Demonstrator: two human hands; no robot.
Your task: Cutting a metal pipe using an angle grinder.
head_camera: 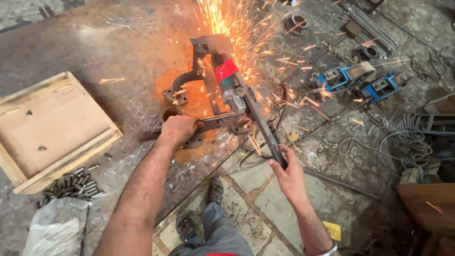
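Grey trouser legs and sandalled feet [214, 192] stand nearest, on cracked stone floor [265, 199], toes bare under falling sparks, which could burn them. Just beyond, the right hand [286, 167] is closed around the long dark handle of an angle grinder [237, 90]; the left hand [178, 129] is clenched on a bar of the rusty steel frame [208, 111], which lies on a worn, stained steel tabletop [104, 42] at mid-scene. Neither hand is gloved, so a kick from a jammed disc could plausibly throw the grinder towards them. Orange sparks [241, 23] spray far and right, over tangled cables [403, 147] that might scorch. Near left lie a shallow wooden tray [16, 166], short grey bolts [71, 185] and a crumpled plastic bag [54, 227]; far right sit blue clamps [350, 78].
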